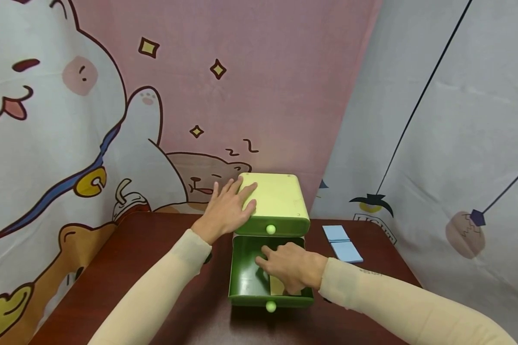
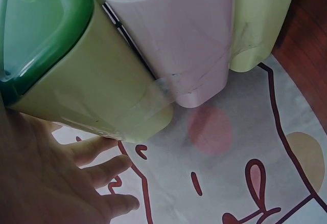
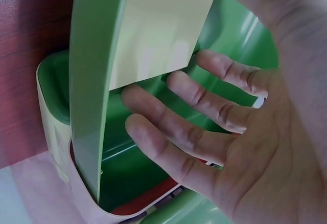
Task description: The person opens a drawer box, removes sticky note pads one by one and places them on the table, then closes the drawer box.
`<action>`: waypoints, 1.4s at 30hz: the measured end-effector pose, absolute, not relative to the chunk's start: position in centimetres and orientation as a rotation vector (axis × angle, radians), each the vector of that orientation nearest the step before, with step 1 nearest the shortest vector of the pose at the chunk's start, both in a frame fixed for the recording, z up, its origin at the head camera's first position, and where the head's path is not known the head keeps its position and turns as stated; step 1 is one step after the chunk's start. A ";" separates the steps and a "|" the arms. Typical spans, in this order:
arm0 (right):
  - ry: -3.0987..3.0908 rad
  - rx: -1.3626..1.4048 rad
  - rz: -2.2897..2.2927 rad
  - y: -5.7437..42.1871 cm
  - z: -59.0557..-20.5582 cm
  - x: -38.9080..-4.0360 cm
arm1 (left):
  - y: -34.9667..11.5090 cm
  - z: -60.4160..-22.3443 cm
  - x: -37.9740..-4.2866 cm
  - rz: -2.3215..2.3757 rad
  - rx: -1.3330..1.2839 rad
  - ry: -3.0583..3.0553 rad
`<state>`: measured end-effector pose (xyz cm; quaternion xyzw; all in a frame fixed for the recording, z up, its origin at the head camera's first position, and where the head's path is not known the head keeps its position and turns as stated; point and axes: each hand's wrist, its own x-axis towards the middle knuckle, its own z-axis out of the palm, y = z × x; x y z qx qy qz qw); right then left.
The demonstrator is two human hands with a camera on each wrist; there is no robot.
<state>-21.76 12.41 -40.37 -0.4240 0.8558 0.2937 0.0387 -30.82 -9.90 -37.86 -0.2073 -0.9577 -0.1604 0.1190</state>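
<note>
A small drawer unit (image 1: 280,194) with a pale yellow shell stands on the table. Its upper green drawer (image 1: 252,226) is closed, while the lower green drawer (image 1: 245,278) is pulled out. My left hand (image 1: 224,211) rests on the unit's top left edge, fingers spread. Inside the lower drawer is a flat pale yellow pad (image 3: 163,29), partly covered by my right hand (image 1: 291,266) in the head view. In the right wrist view, the right hand's fingers are extended, with the fingertips at the pad's edge; whether they touch it I cannot tell.
Two light blue pads (image 1: 346,251) lie end to end on the dark red table (image 1: 155,268), right of the unit. A pink section (image 2: 173,40) of the unit shows in the left wrist view. Behind the table hangs a cartoon-printed cloth (image 1: 276,96).
</note>
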 end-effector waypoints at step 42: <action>2.613 -1.444 0.683 12.5 -40.3 -23.0 | -9.9 -37.8 -30.8 -0.467 -0.599 -2.804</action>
